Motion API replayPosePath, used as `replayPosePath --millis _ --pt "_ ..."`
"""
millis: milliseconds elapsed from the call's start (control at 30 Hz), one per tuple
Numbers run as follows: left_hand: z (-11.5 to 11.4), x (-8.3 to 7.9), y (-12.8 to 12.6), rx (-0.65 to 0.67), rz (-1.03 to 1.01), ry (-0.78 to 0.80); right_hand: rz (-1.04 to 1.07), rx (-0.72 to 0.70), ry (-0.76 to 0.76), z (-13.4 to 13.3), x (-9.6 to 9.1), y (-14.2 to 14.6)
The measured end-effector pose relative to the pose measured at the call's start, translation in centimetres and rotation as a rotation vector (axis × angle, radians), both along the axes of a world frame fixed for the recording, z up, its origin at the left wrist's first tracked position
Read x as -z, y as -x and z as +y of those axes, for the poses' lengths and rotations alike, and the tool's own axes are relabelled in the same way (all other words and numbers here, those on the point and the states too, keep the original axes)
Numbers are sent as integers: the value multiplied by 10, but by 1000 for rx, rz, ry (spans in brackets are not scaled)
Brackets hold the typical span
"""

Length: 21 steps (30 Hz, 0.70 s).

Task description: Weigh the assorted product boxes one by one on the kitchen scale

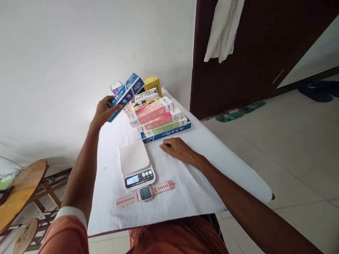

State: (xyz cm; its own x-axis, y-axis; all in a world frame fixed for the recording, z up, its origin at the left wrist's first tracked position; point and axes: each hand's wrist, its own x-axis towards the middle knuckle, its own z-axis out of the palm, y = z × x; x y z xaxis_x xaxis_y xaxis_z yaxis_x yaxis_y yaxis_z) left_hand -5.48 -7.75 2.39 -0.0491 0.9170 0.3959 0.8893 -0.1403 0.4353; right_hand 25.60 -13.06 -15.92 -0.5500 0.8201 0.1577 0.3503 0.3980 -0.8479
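Note:
In my left hand (102, 110), a long blue toothpaste box (126, 94) is gripped by one end and tilted in the air above the far left of the table. My right hand (176, 147) rests on the white cloth with its fingers curled in, just in front of a row of boxes, and nothing shows in it. A white digital kitchen scale (135, 157) lies between my arms. Its platform is bare and its lit display seems to read 363. Nearest to me, a smartwatch with a pink strap (145, 193) lies flat against the scale's front edge.
Leaning boxes run toward the wall: a blue box (166, 133), a green one (165, 127), pink ones (152, 112), a white one (144, 96) and a yellow one (153, 83). A dark door (254, 46) with a hanging white cloth (225, 28) is right; wooden stools (26, 187) stand left.

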Motion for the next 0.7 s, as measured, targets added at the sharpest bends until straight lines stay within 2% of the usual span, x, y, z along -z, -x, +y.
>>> replayPosePath --millis 100,167,233,333,400,500,600,700 --pt "-57 -18 20 -93 42 -37 -13 -9 -1 -1 -1 0" --pt "-99 -19 25 -114 87 7 -15 -14 6 -2 -2 -1" --pt "-136 -8 25 -75 121 60 -16 -17 23 -4 -3 -2" --pt "-178 27 17 41 119 137 -24 -27 54 -6 -4 -3" --pt "-194 52 9 98 102 200 -25 -26 67 -7 -5 -3" --pt "-205 82 1 121 90 276 -26 -21 89 -9 -7 -2" --pt "-205 98 -2 120 84 325 -42 -16 104 -10 -9 -1" --pt "-201 103 -1 119 77 361 -64 -12 99 -9 -10 0"
